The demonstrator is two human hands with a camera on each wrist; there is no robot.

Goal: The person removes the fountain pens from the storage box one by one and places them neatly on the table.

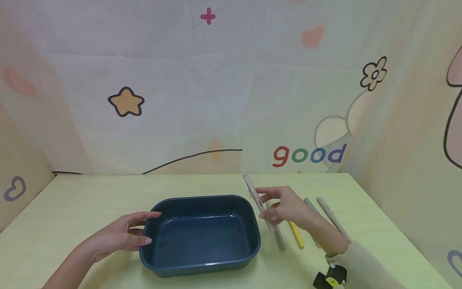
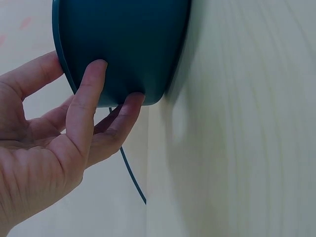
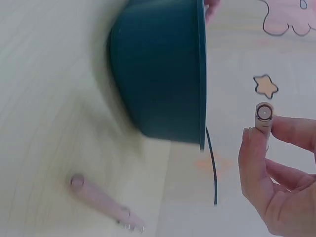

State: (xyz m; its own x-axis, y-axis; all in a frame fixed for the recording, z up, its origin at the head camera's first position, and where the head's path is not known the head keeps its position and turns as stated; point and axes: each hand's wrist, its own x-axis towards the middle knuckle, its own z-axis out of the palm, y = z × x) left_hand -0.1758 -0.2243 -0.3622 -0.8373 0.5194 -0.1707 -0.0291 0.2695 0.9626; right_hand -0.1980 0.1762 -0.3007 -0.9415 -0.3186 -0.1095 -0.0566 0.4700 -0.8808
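Observation:
A dark blue plastic basin (image 1: 205,268) stands on the table with nothing inside it. My left hand (image 1: 117,236) grips its left end, with fingertips reaching over the rim. In the left wrist view, fingertips press the outer wall of the basin (image 2: 123,39). Just past the basin's right end, my right hand (image 1: 290,205) pinches a pale pinkish pen (image 1: 248,184) between thumb and fingers. The pen slants, its clip end up and to the left. The right wrist view shows the round end of this pen (image 3: 264,112) pointing at the camera.
Under and beside the right hand lie a greyish-beige pen (image 1: 280,240), a yellow pen (image 1: 296,236), a teal pen (image 1: 309,204) and a grey pen (image 1: 330,213), the last two partly behind the forearm. A printed cloth backdrop (image 1: 180,120) rises behind the table (image 1: 90,192).

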